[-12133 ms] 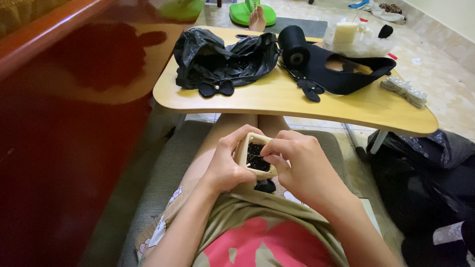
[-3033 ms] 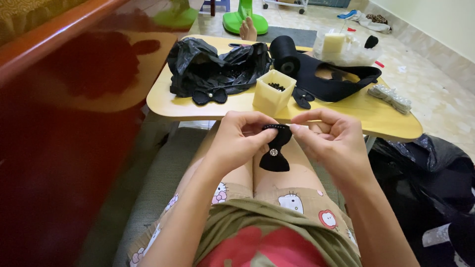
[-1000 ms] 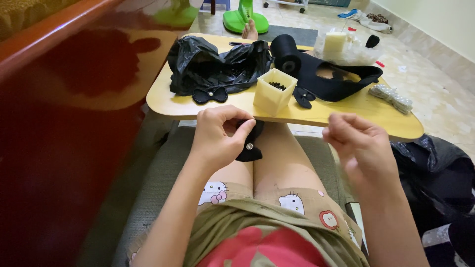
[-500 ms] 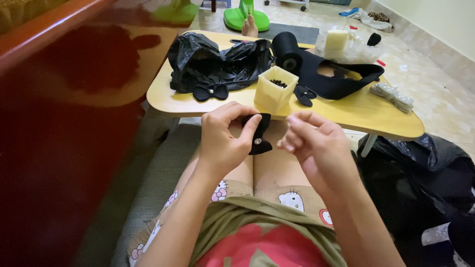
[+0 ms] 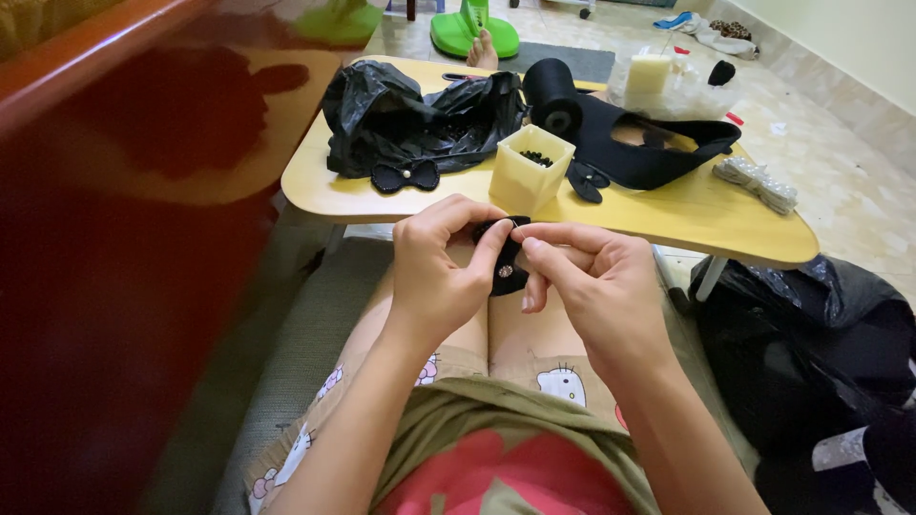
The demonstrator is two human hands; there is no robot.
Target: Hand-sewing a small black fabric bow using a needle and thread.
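Where the two hands meet above the lap, the left hand (image 5: pixel 434 272) and the right hand (image 5: pixel 592 281) both pinch a small black bow (image 5: pixel 503 262), fingertips closed on its upper edge. A tiny shiny stud shows on the bow's lower part, and the bow hangs between the thumbs, just in front of the near edge of the yellow table (image 5: pixel 706 215).

On the table just beyond the hands stands a pale yellow cube box (image 5: pixel 530 172) with dark beads inside. To its left lies a finished black bow with a bead, touching a crumpled black bag (image 5: pixel 410 119). To the box's right lies another bow, then a black fabric roll (image 5: pixel 551 91) with its cloth spread out. A pale candle (image 5: pixel 647 73) sits at the far side. On the right a dark bag (image 5: pixel 811 353) lies on the floor.
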